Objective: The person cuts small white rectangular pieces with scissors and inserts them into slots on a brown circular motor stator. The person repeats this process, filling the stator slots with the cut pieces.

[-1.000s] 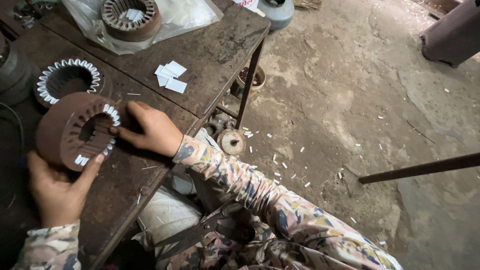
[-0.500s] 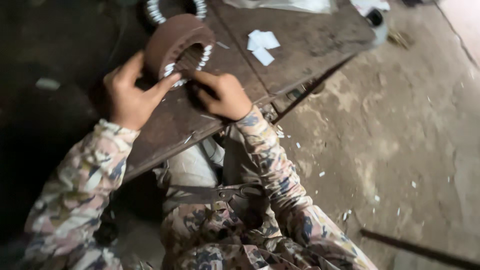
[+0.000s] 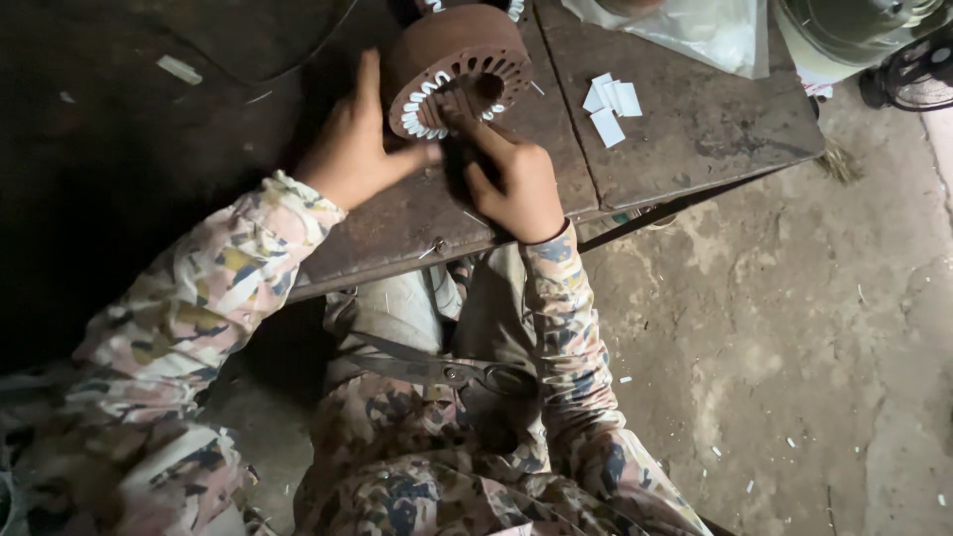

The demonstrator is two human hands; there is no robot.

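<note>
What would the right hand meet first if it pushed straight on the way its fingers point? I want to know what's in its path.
Probably the slotted face of the rusty stator core: the right hand already has fingertips at its white-lined slots.

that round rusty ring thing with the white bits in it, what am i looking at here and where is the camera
The camera sits on the person's head and looks straight down, so you see their own arms, lap and the floor. There is no machine, only two bare hands in patterned sleeves.

The ring is a brown metal cylinder with slots around its inner hole; white paper strips line some slots. It rests on a rusty metal table. The left hand steadies its side, and the right hand has its fingers at the slotted face. Whether a strip is pinched there, I cannot tell.

Also on the table: a few loose white paper pieces and a clear plastic bag. Scissors lie on the person's lap.
</note>
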